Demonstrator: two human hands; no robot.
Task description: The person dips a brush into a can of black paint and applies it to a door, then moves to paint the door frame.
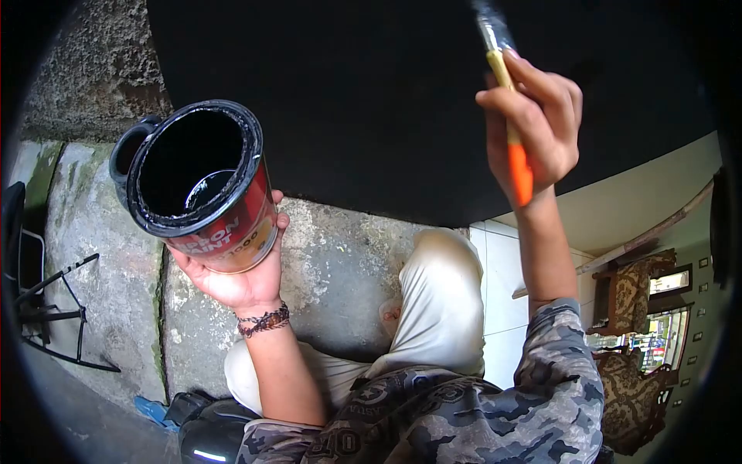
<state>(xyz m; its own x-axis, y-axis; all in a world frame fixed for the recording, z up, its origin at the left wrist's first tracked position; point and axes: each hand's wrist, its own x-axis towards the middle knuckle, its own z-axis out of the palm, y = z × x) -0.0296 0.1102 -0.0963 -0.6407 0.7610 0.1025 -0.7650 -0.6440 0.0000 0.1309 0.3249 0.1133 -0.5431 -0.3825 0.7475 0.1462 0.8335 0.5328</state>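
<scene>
My left hand [236, 288] supports a red and gold paint can [259, 220] from below, its fingers wrapped around the base. The can is tilted so that its mouth faces me, with dark glossy paint inside and black paint smeared round the rim. A black loop like a handle [122, 158] sticks out at its left side. Higher up at the right, my right hand [545, 116] grips a paintbrush [519, 166] by its wooden handle, which has an orange end. The bristles point up and are blurred, in front of a large black surface [371, 100].
Worn concrete [332, 240] lies below the black surface, beside a rough wall [85, 62]. A black metal frame [73, 313] stands at the left, with a dark helmet-like object [209, 433] at the bottom. White tiles [502, 309] and patterned furniture [626, 294] are at the right.
</scene>
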